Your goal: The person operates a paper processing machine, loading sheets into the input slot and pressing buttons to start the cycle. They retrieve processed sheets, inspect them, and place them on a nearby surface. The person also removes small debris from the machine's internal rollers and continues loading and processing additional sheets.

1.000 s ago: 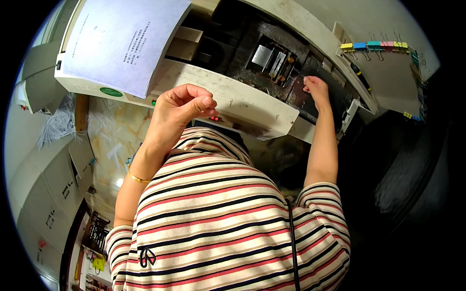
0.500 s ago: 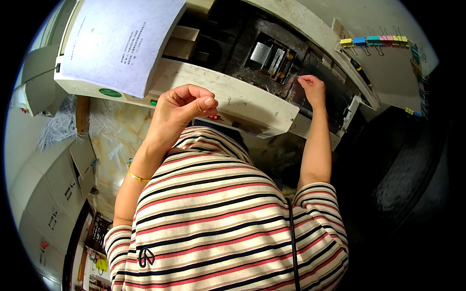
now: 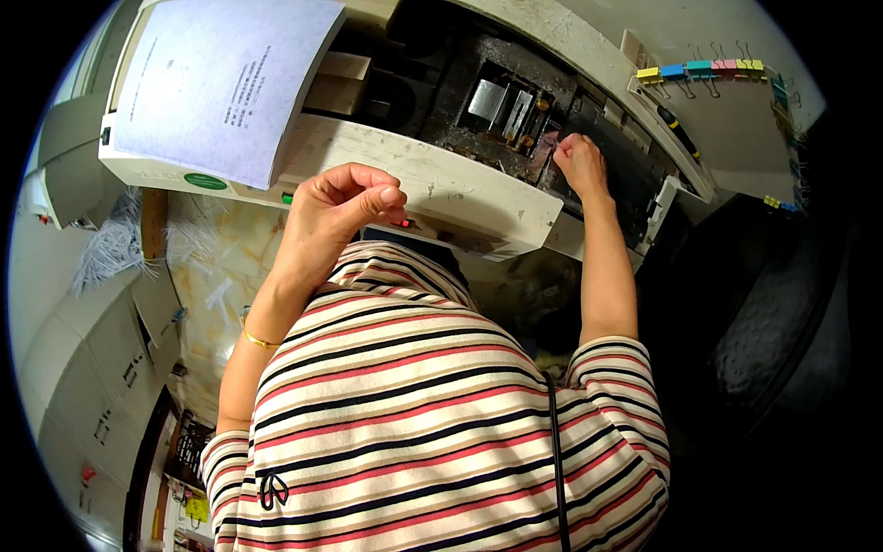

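A long cream-coloured machine (image 3: 414,170), with a dark, grimy inner bed, stretches across in front of me. Set into that bed is a rectangular opening with metal rollers (image 3: 501,109). My right hand (image 3: 581,167) is over the dark plate just right of the rollers. Its fingers are pinched together, and whatever may be in them is hidden. Near the machine's front edge hovers my left hand (image 3: 342,210), thumb and fingers curled closed, with nothing visible in them. A thick stack of printed sheets (image 3: 221,87) lies on the machine's left end.
Colourful binder clips (image 3: 699,72) line a panel at the right, near a black and yellow pen-like tool (image 3: 679,131). Shredded paper (image 3: 110,239) hangs at the left above pale cabinets (image 3: 106,377). A dark glossy surface (image 3: 773,322) lies at right.
My right hand has shifted slightly left, toward the rollers, and turned, with its fingers more tucked in. My left hand stays nearly in place.
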A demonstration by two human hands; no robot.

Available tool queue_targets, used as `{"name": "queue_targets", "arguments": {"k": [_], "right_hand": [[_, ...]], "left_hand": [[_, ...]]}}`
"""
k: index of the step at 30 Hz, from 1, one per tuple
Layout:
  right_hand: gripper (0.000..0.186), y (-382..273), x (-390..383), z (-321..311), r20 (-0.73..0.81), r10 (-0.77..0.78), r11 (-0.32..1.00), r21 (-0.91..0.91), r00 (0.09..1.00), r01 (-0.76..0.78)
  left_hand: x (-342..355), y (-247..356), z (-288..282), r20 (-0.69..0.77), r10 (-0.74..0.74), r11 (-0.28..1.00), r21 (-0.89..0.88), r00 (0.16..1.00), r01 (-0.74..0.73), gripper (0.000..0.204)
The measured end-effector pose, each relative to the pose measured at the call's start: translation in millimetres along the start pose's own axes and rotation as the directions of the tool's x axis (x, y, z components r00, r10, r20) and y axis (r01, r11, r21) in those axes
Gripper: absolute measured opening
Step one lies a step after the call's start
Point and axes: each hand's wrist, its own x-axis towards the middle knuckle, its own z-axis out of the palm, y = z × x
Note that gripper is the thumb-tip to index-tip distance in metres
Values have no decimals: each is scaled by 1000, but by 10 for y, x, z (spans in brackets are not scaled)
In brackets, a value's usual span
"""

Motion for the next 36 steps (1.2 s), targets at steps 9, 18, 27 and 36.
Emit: {"name": "queue_targets", "arguments": {"k": [9, 18, 27, 36], "right_hand": [[16, -43, 67, -688, 132, 180, 52, 988, 975, -143], [19, -563, 433, -212, -66, -93, 886, 451, 993, 113], [12, -1050, 727, -168, -98, -148, 975, 152, 984, 162], [11, -948, 759, -86, -132, -244, 957, 127, 961, 260]], "left_hand": [[2, -12, -29, 46, -18, 997, -67, 999, 22, 15], [22, -1, 50, 106, -102, 985, -129, 989, 116, 14], [-27, -70, -66, 75, -35, 994, -101, 997, 43, 11], [-57, 47, 35, 97, -110, 987, -108, 989, 120, 17]]}}
